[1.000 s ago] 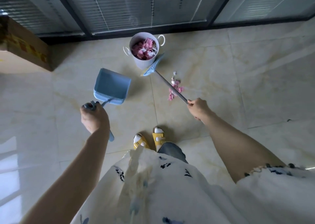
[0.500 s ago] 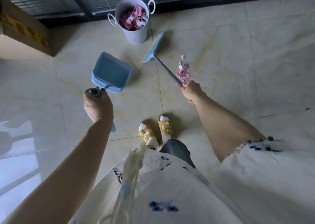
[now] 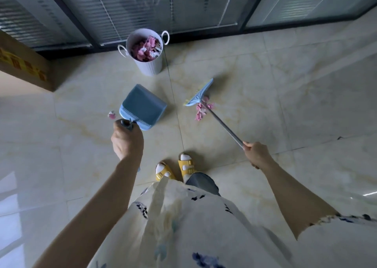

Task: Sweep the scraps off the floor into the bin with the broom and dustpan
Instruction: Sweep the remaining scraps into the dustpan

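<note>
My left hand (image 3: 126, 142) grips the handle of a blue dustpan (image 3: 142, 106), which hangs just in front of it above the floor. My right hand (image 3: 256, 154) holds the grey handle of a light-blue broom (image 3: 201, 94). The broom head rests on the tiles right behind a small pile of pink and white scraps (image 3: 202, 109). One stray scrap (image 3: 111, 114) lies just left of the dustpan. A white bin (image 3: 150, 62) with ring handles stands by the window, holding many pink scraps.
A cardboard box (image 3: 22, 66) sits at the far left against the wall. Glass panels with dark frames (image 3: 240, 25) run along the back. My feet in yellow sandals (image 3: 175, 169) stand between my arms on glossy marble tiles.
The broom head has swung right, away from the bin, and now sits at the scrap pile. My right hand has moved out to the right. A stray scrap now shows left of the dustpan.
</note>
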